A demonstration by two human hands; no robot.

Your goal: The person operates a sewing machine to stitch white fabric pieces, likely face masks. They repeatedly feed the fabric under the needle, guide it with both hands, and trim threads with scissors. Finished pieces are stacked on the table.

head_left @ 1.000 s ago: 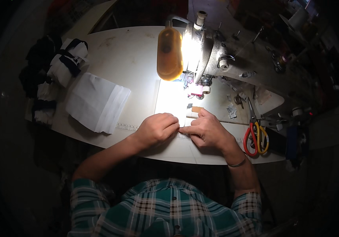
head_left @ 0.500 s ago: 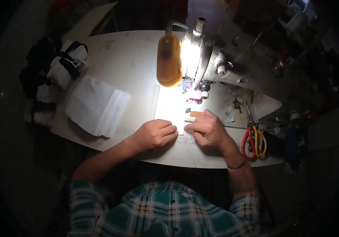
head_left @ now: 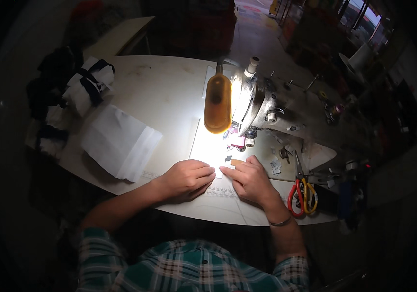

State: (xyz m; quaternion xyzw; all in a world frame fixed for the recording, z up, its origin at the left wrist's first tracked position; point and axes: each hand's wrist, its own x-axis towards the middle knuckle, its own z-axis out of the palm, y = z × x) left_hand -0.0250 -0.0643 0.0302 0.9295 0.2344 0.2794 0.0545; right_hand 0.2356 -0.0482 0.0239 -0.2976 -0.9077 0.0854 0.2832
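A piece of white cloth point(head_left: 202, 148) lies brightly lit on the table beneath the sewing machine point(head_left: 257, 102). My left hand point(head_left: 189, 179) is closed, its fingers curled together at the cloth's near left edge. Opposite it, my right hand point(head_left: 249, 180) pinches the near right edge with thumb and forefinger. The fingertips of both hands almost meet there. Glare washes out the cloth's detail, and the amber lamp point(head_left: 217, 104) hides part of the machine's needle area. A small dark scrap point(head_left: 228, 158) and a brownish strip point(head_left: 238, 163) show beside my right fingers.
A folded white fabric piece point(head_left: 121, 143) lies to the left, with a pile of black and white pieces point(head_left: 74, 95) beyond. Scissors with red and yellow handles point(head_left: 301, 192) rest at the right, near small scraps point(head_left: 276, 166). Ruler markings point(head_left: 218, 190) run along the table's near edge.
The whole view has shifted, so table and machine appear lower and more of the floor behind shows. My fingertips are slightly closer together at the cloth's edge.
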